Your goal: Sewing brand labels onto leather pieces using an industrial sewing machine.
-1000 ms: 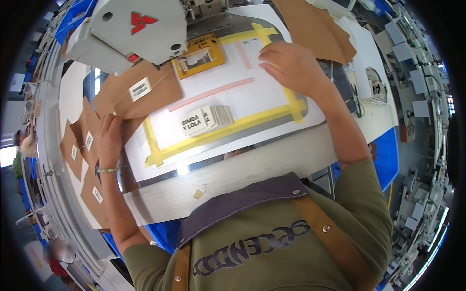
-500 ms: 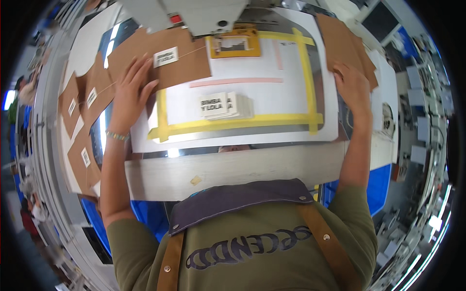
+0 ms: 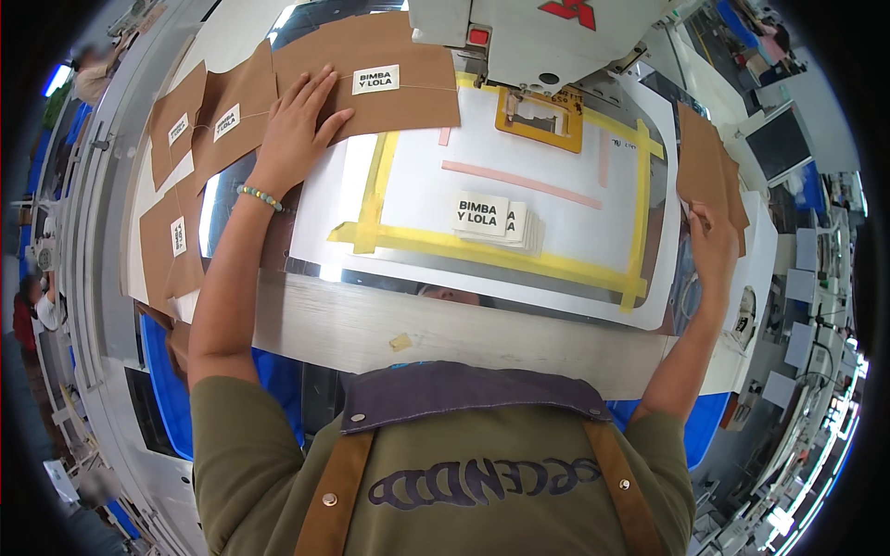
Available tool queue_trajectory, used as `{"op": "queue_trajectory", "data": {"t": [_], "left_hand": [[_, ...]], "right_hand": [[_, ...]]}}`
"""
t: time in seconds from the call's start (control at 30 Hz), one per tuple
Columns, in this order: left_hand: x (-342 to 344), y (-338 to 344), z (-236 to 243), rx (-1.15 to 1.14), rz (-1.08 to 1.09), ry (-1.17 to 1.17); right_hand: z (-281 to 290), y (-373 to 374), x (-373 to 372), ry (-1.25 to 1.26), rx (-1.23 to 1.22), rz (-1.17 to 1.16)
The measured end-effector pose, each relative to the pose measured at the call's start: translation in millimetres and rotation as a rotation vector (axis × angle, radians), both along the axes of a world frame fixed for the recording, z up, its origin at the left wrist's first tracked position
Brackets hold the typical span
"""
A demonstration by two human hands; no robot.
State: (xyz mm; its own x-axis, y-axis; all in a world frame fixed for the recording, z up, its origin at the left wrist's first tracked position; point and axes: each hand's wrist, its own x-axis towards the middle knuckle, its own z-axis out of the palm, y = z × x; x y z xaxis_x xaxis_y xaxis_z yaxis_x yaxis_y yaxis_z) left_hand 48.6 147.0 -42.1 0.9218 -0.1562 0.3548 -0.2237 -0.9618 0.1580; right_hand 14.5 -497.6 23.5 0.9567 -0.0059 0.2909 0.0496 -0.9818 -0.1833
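Observation:
My left hand [image 3: 295, 120] lies with spread fingers on a brown sheet-like panel [image 3: 408, 111] at the far left of the work surface. A white label [image 3: 375, 80] with dark lettering sits on that panel, crossed by a thin pale thread. At the far right, my right hand [image 3: 712, 243] has its fingers curled at the lower left corner of a stack of brown panels [image 3: 706, 167]; its thumb is partly hidden. Between the hands, a pile of white labels [image 3: 480, 213] rests on a white sheet [image 3: 408, 199] bordered with yellow tape [image 3: 501, 257].
A sewing machine head [image 3: 547, 46] overhangs the back, above a yellow frame plate [image 3: 505, 119]. More labelled brown panels [image 3: 171, 243] are spread at the left. Pink strips [image 3: 519, 183] mark the sheet. Blue bins [image 3: 278, 385] stand below the table's front edge.
The whole view has turned and shifted. Relative to the yellow frame plate, the labelled panel has moved left with my left hand on it. My right hand stays at the right stack's corner.

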Motion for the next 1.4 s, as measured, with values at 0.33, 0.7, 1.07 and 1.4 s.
{"op": "queue_trajectory", "data": {"t": [0.33,0.7,1.07,1.4], "left_hand": [[-36,-61,62,-0.497,-0.286,0.028],[-22,-186,64,-0.733,-0.691,0.263],[8,-165,35,-0.133,-0.706,-0.2],[-11,-131,35,0.058,-0.634,-0.203]], "right_hand": [[23,41,27,-0.284,0.037,0.319],[5,192,27,-0.332,-0.282,1.057],[2,170,6,-0.223,-0.124,0.809],[-14,130,-16,0.143,-0.126,0.593]]}}
